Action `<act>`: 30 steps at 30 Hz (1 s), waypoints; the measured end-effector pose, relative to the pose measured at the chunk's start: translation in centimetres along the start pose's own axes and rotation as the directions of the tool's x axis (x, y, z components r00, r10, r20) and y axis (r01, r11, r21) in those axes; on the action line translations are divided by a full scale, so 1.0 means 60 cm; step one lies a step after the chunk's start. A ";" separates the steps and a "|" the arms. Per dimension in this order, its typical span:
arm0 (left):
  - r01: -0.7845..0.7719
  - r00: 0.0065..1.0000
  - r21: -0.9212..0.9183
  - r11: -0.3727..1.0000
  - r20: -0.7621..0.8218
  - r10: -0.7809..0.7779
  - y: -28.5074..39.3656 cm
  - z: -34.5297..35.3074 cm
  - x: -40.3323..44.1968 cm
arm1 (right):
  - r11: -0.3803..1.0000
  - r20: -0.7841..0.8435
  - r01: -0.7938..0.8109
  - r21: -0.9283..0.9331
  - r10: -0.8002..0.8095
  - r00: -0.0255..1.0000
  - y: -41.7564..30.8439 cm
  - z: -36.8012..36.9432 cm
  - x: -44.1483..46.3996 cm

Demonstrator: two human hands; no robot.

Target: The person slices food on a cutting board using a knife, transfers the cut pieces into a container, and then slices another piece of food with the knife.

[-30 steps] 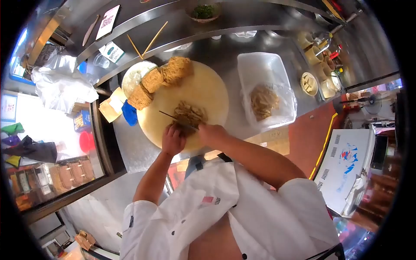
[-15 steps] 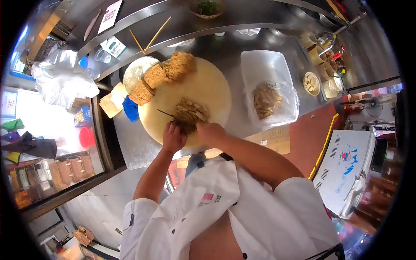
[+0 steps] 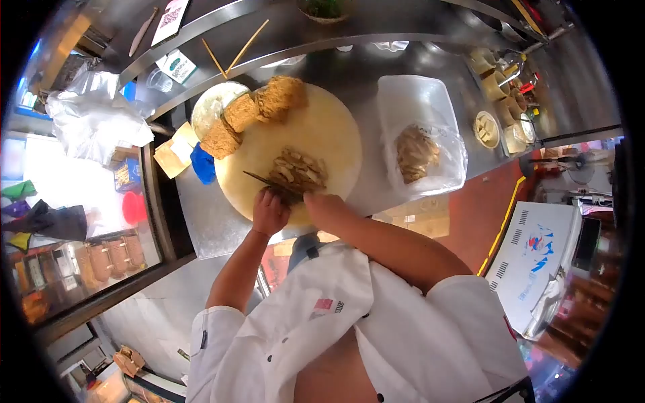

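A round, pale chopping board (image 3: 336, 134) lies on the steel counter before me. Near its front edge is a heap of sliced, brown-and-pale food (image 3: 297, 168), perhaps meat or mushroom. A knife (image 3: 259, 178), its dark blade seen almost edge-on, slants across the near side of the heap. My right hand (image 3: 324, 208) is closed at the right end of the knife, where the handle is hidden. My left hand (image 3: 270, 211) has its fingers curled down, closed over brown food at the near side of the blade; its fingertips are partly hidden.
Golden-brown, shredded-looking blocks (image 3: 240, 113) sit at the board's back left, beside a round pale container (image 3: 213, 107). To the right stands a white plastic tub (image 3: 418, 101) with bagged food strips. A blue cloth (image 3: 202, 164) lies left. A steel shelf (image 3: 376, 30) crosses behind.
The knife blade shows more clearly and broader above the left hand, at a slightly different slant. The slices look a little more spread. Both hands stay almost in place.
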State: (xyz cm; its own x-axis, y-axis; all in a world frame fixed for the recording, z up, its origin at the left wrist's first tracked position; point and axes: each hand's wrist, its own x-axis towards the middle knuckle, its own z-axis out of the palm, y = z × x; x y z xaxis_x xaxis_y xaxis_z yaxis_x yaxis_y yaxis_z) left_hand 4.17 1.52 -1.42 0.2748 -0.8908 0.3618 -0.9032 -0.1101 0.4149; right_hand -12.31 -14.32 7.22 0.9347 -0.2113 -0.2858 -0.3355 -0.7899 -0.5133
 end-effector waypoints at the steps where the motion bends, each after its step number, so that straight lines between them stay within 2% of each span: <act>1: 0.018 1.000 -0.005 1.000 -0.005 -0.018 -0.001 0.000 0.003 | 0.998 0.043 -0.059 -0.014 0.059 0.997 0.002 -0.001 0.014; 2: 0.014 1.000 0.000 1.000 -0.008 -0.014 0.001 -0.001 0.000 | 0.992 0.086 -0.120 -0.029 0.122 0.989 0.003 0.000 0.020; 4: 0.033 0.999 0.063 0.997 -0.024 -0.031 0.015 -0.013 0.006 | 0.994 0.077 -0.111 -0.003 0.111 0.991 0.011 -0.007 0.014; 8: -0.009 0.999 0.044 0.999 -0.053 0.011 0.016 -0.012 0.000 | 0.994 0.094 -0.077 0.081 0.069 0.993 -0.005 -0.067 -0.040; 12: -0.035 0.996 0.085 0.996 -0.076 0.041 -0.003 0.008 -0.021 | 0.987 0.184 -0.160 0.016 0.155 0.971 -0.034 -0.080 -0.059; 14: -0.062 0.996 0.080 0.995 -0.064 0.068 -0.017 0.017 -0.023 | 0.987 0.139 -0.159 0.025 0.154 0.978 -0.025 -0.044 -0.048; 16: -0.111 0.994 0.108 0.988 0.031 0.108 -0.024 0.022 -0.031 | 0.993 0.084 -0.111 0.037 0.108 0.991 0.001 0.013 -0.015; 17: -0.112 0.994 0.113 0.987 0.033 0.109 -0.020 0.018 -0.030 | 0.998 0.016 -0.054 0.043 0.054 0.998 0.007 0.025 0.002; 18: -0.049 0.999 0.057 0.997 0.008 0.049 -0.012 0.012 -0.022 | 0.998 0.009 -0.049 0.044 0.049 0.999 0.003 0.018 0.016; 19: 0.014 1.000 -0.002 1.000 -0.015 -0.014 -0.005 0.007 -0.014 | 0.999 0.022 -0.052 0.018 0.051 0.998 0.001 0.011 0.026; 22: -0.050 0.997 0.092 0.995 -0.045 0.055 0.010 -0.010 -0.004 | 0.998 0.034 -0.064 -0.008 0.064 0.997 0.002 -0.005 0.025; 25: -0.020 0.992 0.085 0.996 -0.122 0.030 0.006 0.003 -0.014 | 0.999 0.033 -0.041 0.000 0.041 0.999 0.010 -0.027 -0.006; 27: -0.048 0.992 0.084 0.995 -0.115 0.057 0.007 -0.003 -0.014 | 1.000 0.031 -0.017 0.013 0.016 0.999 0.001 -0.049 -0.036; 30: -0.050 0.991 0.092 0.994 -0.119 0.061 0.001 0.004 -0.022 | 0.996 0.122 -0.086 0.002 0.085 0.989 -0.028 -0.083 -0.066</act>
State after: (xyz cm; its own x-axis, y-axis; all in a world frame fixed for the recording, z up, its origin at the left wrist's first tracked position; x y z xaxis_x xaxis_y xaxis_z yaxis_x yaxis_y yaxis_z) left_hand 3.66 2.59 -2.06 0.2568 -0.8372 0.4829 -0.9423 -0.1058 0.3176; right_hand -14.85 -15.01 13.25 0.8816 -0.2054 -0.4250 -0.4145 -0.7676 -0.4888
